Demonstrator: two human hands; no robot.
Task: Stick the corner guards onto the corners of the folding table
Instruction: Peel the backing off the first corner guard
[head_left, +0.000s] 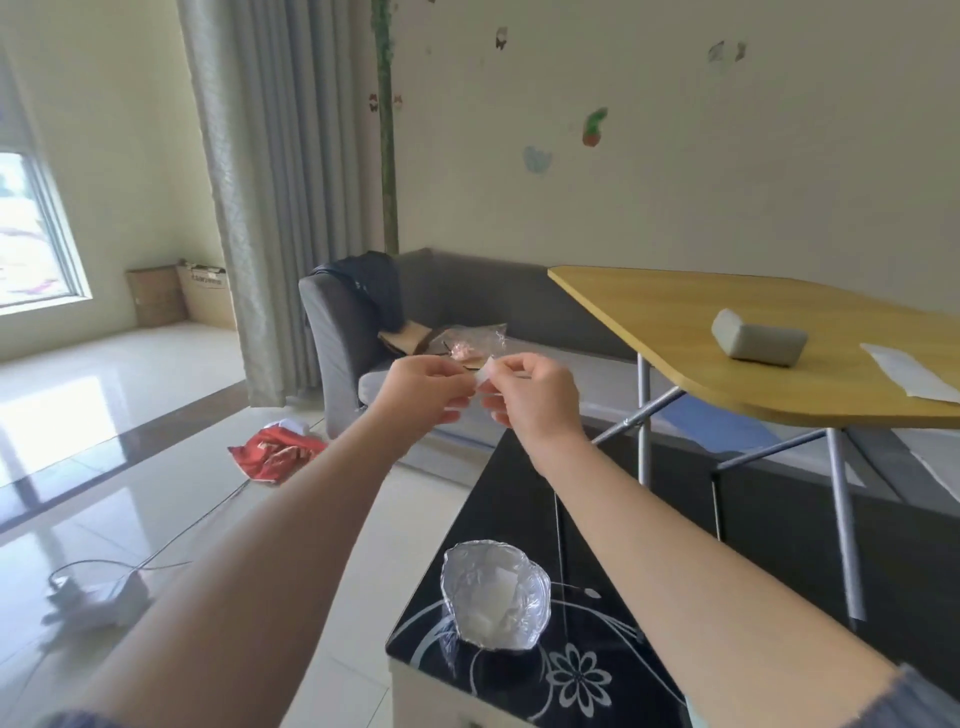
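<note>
Both hands are raised in front of me, well above the floor. A small translucent white corner guard (484, 373) sits between them. My left hand (422, 391) pinches its left side and my right hand (535, 394) pinches its right side with thumb and fingers. The folding table (691, 332), with a yellow wood-look top and grey metal legs, stands to the right, its near rounded corner about a hand's width from my right hand. A foil bowl (496, 592) holding more translucent guards sits on the black glass table below.
A black floral glass table (582, 670) lies under my forearms. On the folding table lie a grey block (758, 340) and white paper (914, 374). A grey sofa (353, 332) stands behind. Red cloth (275, 452) and a power strip with cable (98, 597) lie on the floor.
</note>
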